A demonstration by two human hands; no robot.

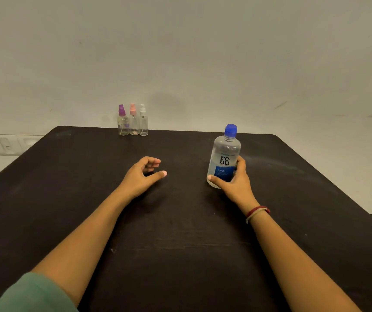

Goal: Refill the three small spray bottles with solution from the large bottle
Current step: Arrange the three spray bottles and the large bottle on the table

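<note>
Right fingers [240, 162] round large bottle [225, 157], black table [176, 226], pale wall [203, 52]

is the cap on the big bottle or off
On: the blue cap sits on the neck of the big bottle, which the right hand grips.

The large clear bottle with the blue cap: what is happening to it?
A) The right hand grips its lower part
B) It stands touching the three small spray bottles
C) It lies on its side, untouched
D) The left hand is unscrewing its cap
A: the right hand curls thumb and fingers round the lower part of the large clear bottle with the blue cap, cap on; the left hand holds nothing.
</note>
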